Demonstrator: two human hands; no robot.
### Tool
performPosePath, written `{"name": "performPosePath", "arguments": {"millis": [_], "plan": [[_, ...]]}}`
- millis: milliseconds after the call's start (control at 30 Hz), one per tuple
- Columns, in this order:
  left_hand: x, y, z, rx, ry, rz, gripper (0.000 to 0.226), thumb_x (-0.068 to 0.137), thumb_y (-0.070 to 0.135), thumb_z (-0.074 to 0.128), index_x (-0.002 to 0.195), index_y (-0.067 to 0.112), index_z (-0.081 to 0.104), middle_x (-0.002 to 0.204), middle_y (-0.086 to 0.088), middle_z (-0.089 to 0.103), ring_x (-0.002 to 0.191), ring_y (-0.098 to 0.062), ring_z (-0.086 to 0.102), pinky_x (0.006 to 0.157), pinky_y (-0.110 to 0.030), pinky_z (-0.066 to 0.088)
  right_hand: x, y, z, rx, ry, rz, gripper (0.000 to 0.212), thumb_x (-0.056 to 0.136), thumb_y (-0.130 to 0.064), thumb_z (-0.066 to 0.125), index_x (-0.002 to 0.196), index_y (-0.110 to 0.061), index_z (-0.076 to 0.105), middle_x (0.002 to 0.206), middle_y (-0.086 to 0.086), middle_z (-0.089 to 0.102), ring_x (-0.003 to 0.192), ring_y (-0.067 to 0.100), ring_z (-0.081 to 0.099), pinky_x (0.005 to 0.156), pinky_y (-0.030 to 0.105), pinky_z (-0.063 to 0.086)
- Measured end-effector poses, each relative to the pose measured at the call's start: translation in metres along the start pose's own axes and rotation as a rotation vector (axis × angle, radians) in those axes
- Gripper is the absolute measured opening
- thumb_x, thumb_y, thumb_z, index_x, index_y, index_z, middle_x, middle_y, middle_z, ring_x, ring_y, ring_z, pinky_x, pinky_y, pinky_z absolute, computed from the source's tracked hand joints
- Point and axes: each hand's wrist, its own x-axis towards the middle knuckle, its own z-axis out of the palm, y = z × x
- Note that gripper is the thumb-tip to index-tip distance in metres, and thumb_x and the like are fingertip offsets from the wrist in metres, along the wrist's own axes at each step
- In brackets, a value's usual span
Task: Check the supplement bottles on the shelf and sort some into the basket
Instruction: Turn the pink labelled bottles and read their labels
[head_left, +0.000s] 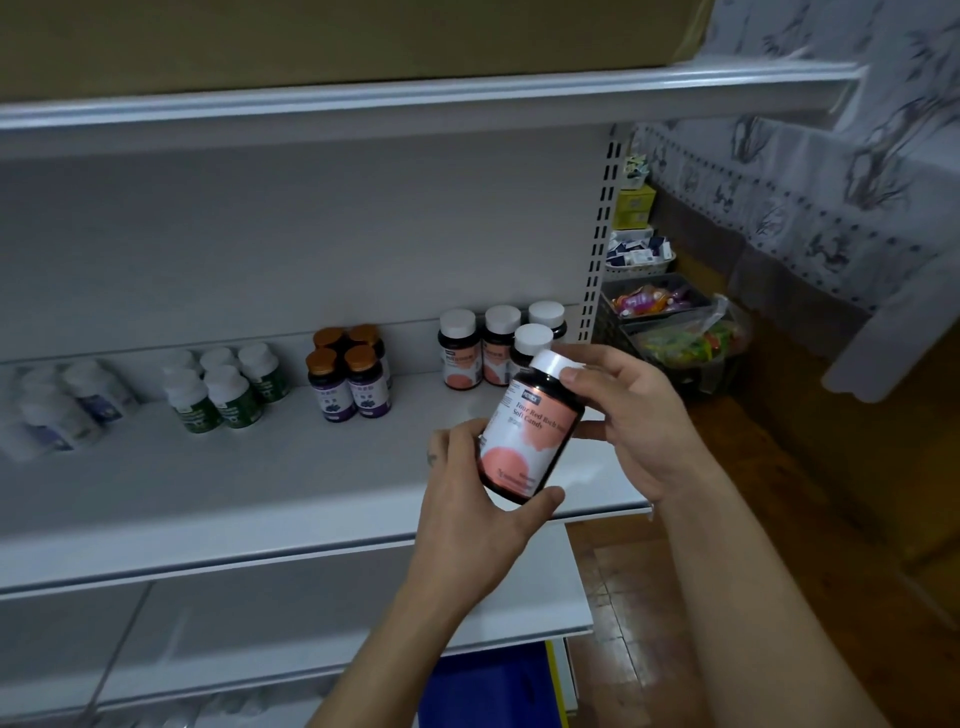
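Both hands hold one dark supplement bottle (524, 436) with a white cap and a pink-and-white label, tilted in front of the white shelf (260, 467). My left hand (475, 499) grips its lower end, thumb under the base. My right hand (628, 421) holds the cap end, fingers curled round it. Behind it stand several matching pink-label bottles (483, 348). Further left on the shelf are purple-label bottles with copper caps (350, 374), green-label white bottles (223, 389) and blurred blue-label white bottles (67, 405).
An upper shelf (415, 98) overhangs with a cardboard box on it. Right of the shelf upright stand stacked baskets of packaged goods (670, 322) on a wooden floor. A blue object (488, 691) shows below the lower shelf. A patterned cloth (831, 182) hangs at right.
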Motion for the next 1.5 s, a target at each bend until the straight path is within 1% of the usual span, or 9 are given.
{"name": "performPosePath", "arguments": {"millis": [300, 500, 600, 733, 800, 900, 1100, 1233, 1500], "plan": [[-0.007, -0.004, 0.004, -0.099, -0.006, 0.026, 0.073, 0.083, 0.043, 0.070, 0.142, 0.037, 0.028, 0.113, 0.020, 0.052, 0.098, -0.002, 0.057, 0.075, -0.020, 0.052, -0.005, -0.002, -0.016, -0.016, -0.115, 0.022, 0.035, 0.089, -0.021, 0.062, 0.124, -0.016, 0.063, 0.113, 0.003, 0.071, 0.103, 0.017, 0.067, 0.074, 0.027, 0.054], [-0.012, -0.002, 0.005, -0.279, 0.001, 0.002, 0.044, 0.085, 0.045, 0.055, 0.126, 0.041, 0.039, 0.110, 0.016, 0.059, 0.089, -0.002, 0.063, 0.067, -0.019, 0.054, -0.010, 0.007, -0.014, 0.029, -0.124, 0.037, 0.032, 0.092, -0.021, 0.058, 0.122, -0.018, 0.065, 0.113, 0.005, 0.070, 0.105, 0.019, 0.065, 0.074, 0.028, 0.055], [-0.012, 0.001, 0.005, -0.345, -0.003, -0.010, 0.032, 0.097, 0.033, 0.053, 0.128, 0.030, 0.044, 0.110, 0.009, 0.061, 0.079, 0.001, 0.060, 0.060, -0.013, 0.047, -0.010, 0.008, -0.012, 0.081, -0.136, 0.065, 0.033, 0.090, -0.023, 0.058, 0.121, -0.017, 0.065, 0.114, 0.007, 0.069, 0.106, 0.020, 0.065, 0.075, 0.031, 0.055], [-0.013, 0.001, 0.004, -0.442, -0.045, -0.070, 0.024, 0.098, 0.032, 0.049, 0.121, 0.030, 0.048, 0.106, 0.006, 0.064, 0.080, -0.017, 0.067, 0.056, -0.017, 0.048, -0.011, 0.007, -0.008, 0.132, -0.158, 0.080, 0.041, 0.082, -0.029, 0.060, 0.121, -0.017, 0.064, 0.106, 0.006, 0.070, 0.098, 0.018, 0.066, 0.073, 0.031, 0.056], [-0.014, 0.000, 0.004, -0.446, -0.075, -0.101, 0.027, 0.095, 0.044, 0.047, 0.120, 0.032, 0.048, 0.104, 0.006, 0.066, 0.077, -0.019, 0.069, 0.056, -0.020, 0.049, -0.012, 0.008, -0.007, 0.127, -0.128, 0.074, 0.043, 0.079, -0.030, 0.063, 0.119, -0.016, 0.064, 0.103, 0.005, 0.070, 0.096, 0.019, 0.066, 0.074, 0.033, 0.055], [-0.013, 0.000, 0.003, -0.356, -0.140, -0.085, 0.026, 0.096, 0.039, 0.053, 0.121, 0.037, 0.046, 0.108, 0.010, 0.063, 0.085, -0.006, 0.067, 0.063, -0.019, 0.052, -0.013, 0.008, -0.007, 0.051, -0.022, 0.056, 0.038, 0.077, -0.030, 0.069, 0.113, -0.016, 0.067, 0.095, 0.001, 0.073, 0.094, 0.020, 0.067, 0.073, 0.035, 0.055], [-0.009, 0.002, 0.002, -0.031, -0.139, 0.015, 0.073, 0.073, 0.043, 0.079, 0.132, 0.038, 0.037, 0.119, 0.017, 0.041, 0.103, 0.006, 0.051, 0.080, -0.013, 0.050, -0.014, 0.002, -0.003, -0.107, 0.101, 0.011, 0.030, 0.079, -0.028, 0.077, 0.106, -0.019, 0.068, 0.098, 0.001, 0.072, 0.085, 0.014, 0.071, 0.060, 0.026, 0.055], [-0.008, -0.002, 0.001, 0.035, -0.067, 0.003, 0.082, 0.065, 0.042, 0.085, 0.132, 0.033, 0.039, 0.118, 0.013, 0.034, 0.104, 0.001, 0.048, 0.074, -0.005, 0.046, -0.015, 0.000, 0.009, -0.172, 0.128, 0.005, 0.034, 0.075, -0.038, 0.079, 0.102, -0.020, 0.068, 0.092, -0.003, 0.071, 0.079, 0.012, 0.071, 0.056, 0.025, 0.054], [-0.015, 0.000, -0.002, -0.173, -0.033, -0.007, 0.067, 0.074, 0.035, 0.081, 0.130, 0.035, 0.043, 0.112, 0.014, 0.059, 0.089, 0.001, 0.062, 0.066, -0.011, 0.050, -0.017, -0.011, 0.010, -0.197, -0.029, -0.002, 0.017, 0.086, -0.038, 0.064, 0.096, -0.026, 0.072, 0.089, -0.013, 0.074, 0.084, -0.001, 0.067, 0.060, 0.013, 0.051]]}}
